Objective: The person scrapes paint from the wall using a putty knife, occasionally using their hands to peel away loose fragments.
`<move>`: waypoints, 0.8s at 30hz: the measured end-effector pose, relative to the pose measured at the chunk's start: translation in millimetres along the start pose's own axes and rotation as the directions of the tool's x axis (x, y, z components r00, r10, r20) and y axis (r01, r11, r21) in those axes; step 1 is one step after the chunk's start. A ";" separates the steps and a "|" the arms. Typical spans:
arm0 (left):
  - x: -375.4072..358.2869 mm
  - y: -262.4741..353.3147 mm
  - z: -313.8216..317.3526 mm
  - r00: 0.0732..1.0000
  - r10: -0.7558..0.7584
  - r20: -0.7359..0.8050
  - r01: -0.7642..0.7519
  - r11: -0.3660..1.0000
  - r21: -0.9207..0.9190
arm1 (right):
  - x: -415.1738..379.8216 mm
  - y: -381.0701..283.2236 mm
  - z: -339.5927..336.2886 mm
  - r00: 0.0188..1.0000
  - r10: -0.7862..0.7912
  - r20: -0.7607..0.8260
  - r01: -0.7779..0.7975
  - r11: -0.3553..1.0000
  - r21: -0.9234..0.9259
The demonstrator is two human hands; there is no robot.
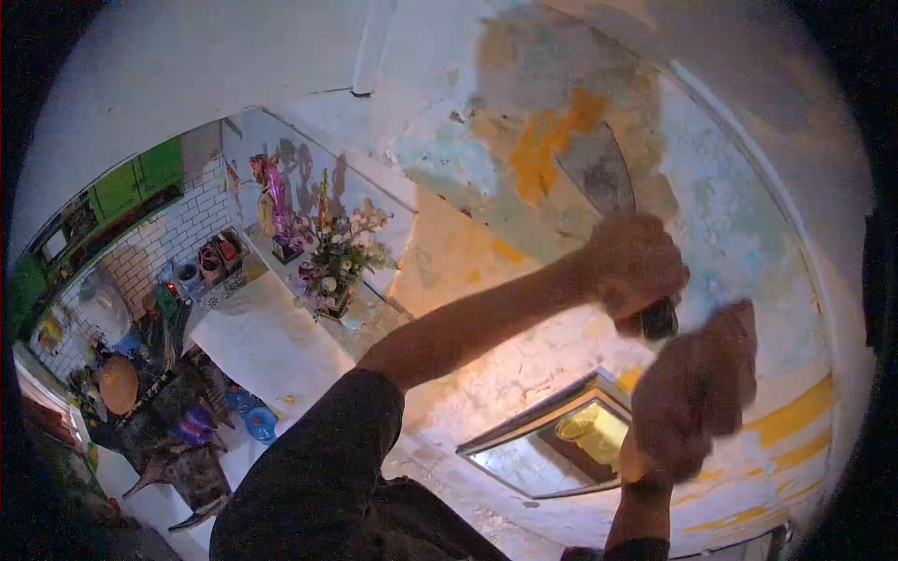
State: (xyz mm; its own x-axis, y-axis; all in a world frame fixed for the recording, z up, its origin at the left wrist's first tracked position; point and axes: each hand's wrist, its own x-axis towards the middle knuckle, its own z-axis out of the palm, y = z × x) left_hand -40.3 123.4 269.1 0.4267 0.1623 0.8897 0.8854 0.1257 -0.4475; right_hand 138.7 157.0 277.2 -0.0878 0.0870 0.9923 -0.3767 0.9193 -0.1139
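Note:
My left hand (pixel 645 271) is closed around the handle of a putty knife (pixel 603 173). Its wide grey blade points up and lies on or close to the patchy wall (pixel 524 224), beside an orange-yellow smear (pixel 552 140). The dark end of the handle sticks out below my fist. Lower and to the right, my right hand (pixel 687 402) is raised and blurred. Its fingers look curled, and a dark flat shape shows at its upper edge; what it holds cannot be made out.
Below my hands, a framed opening (pixel 543 444) shows something yellow inside. To the left stand flower arrangements (pixel 341 252), a white tabletop (pixel 271 332), green cabinets (pixel 140 178) and a cluttered counter. A wooden chair (pixel 192 467) is at lower left. Yellow streaks mark the wall at right.

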 end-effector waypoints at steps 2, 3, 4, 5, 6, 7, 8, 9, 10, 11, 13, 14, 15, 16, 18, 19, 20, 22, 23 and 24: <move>6.7 11.1 -1.8 0.929 0.042 -0.367 -0.102 0.984 -0.145 | -2.1 6.4 9.7 0.983 -0.113 -0.146 0.133 0.982 0.134; 7.8 12.6 -3.5 0.930 0.032 -0.367 -0.091 0.985 -0.146 | -10.2 16.0 2.2 0.985 -0.111 -0.136 0.129 0.982 0.135; 9.4 14.0 -5.1 0.937 0.044 -0.348 -0.103 0.983 -0.155 | -22.2 30.2 -14.5 0.993 0.022 -0.119 -0.039 0.989 -0.141; 10.0 14.0 -5.7 0.942 0.059 -0.330 -0.119 0.980 -0.163 | -28.2 37.6 -23.6 0.978 0.149 -0.143 -0.196 0.893 -0.406; 7.9 13.9 -5.0 0.941 0.057 -0.332 -0.117 0.980 -0.163 | -28.2 37.0 -25.0 0.979 0.148 -0.140 -0.194 0.892 -0.408; 4.6 14.2 -3.7 0.960 0.044 -0.277 -0.083 0.988 -0.129 | -28.0 36.4 -26.1 0.986 0.118 -0.121 -0.159 0.896 -0.414; 1.6 14.5 -2.2 0.975 0.029 -0.222 -0.051 0.994 -0.092 | -27.4 35.8 -26.9 0.991 0.088 -0.103 -0.124 0.899 -0.420; 0.6 14.1 -0.9 0.974 0.030 -0.223 -0.052 0.994 -0.091 | -26.7 35.1 -27.5 0.995 0.058 -0.086 -0.089 0.902 -0.423; 0.9 13.1 0.8 0.974 0.066 -0.216 -0.084 0.994 -0.072 | -25.8 34.4 -27.8 0.997 0.025 -0.070 -0.053 0.903 -0.426; 1.5 12.9 3.1 0.973 0.101 -0.210 -0.115 0.992 -0.056 | -24.9 33.6 -27.9 0.998 -0.007 -0.055 -0.018 0.903 -0.430; -0.6 13.2 5.9 0.974 0.119 -0.191 -0.139 0.986 -0.095 | -22.8 31.8 -27.5 0.997 -0.069 -0.025 0.051 0.896 -0.441; -0.4 12.5 3.5 0.976 0.138 -0.167 -0.160 0.979 -0.129 | -21.9 30.6 -27.4 0.995 -0.100 -0.012 0.084 0.892 -0.444; -0.4 12.8 0.2 0.976 0.140 -0.166 -0.163 0.978 -0.131 | -21.1 29.1 -27.4 0.992 -0.128 0.003 0.116 0.888 -0.445; -0.3 13.5 -3.6 0.967 0.148 -0.205 -0.176 0.977 -0.124 | -20.4 27.4 -27.5 0.988 -0.154 0.018 0.146 0.884 -0.445; 0.8 13.8 -4.4 0.958 0.157 -0.242 -0.190 0.974 -0.120 | -19.9 23.3 -28.2 0.978 -0.205 0.050 0.205 0.871 -0.445; 0.6 14.1 -3.7 0.953 0.173 -0.250 -0.208 0.971 -0.119 | -23.2 16.7 -28.2 0.978 -0.200 0.049 0.201 0.871 -0.447; 0.8 14.5 -3.2 0.947 0.189 -0.259 -0.225 0.967 -0.117 | -27.6 7.2 -27.6 0.997 0.071 0.032 -0.038 0.802 -0.597; 0.9 14.8 -9.1 0.960 0.203 -0.193 -0.229 0.965 -0.124 | -16.8 6.8 -31.7 0.944 0.328 -0.035 -0.251 0.647 -0.720; 1.5 14.5 -10.7 0.968 0.218 -0.127 -0.234 0.964 -0.128 | 3.0 18.8 -34.4 0.952 -0.125 0.278 0.184 0.963 -0.198; 1.5 14.8 -9.2 0.966 0.223 -0.128 -0.240 0.962 -0.131 | 15.6 25.8 -33.4 0.736 -0.629 0.249 0.487 0.748 0.450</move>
State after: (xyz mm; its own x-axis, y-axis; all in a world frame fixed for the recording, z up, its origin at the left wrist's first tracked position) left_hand -24.8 116.5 264.6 0.6337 0.0597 0.7713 0.7736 -0.0461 -0.6320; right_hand 158.4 195.0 291.3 -0.0571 -0.6101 0.7903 -0.7398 0.5574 0.3768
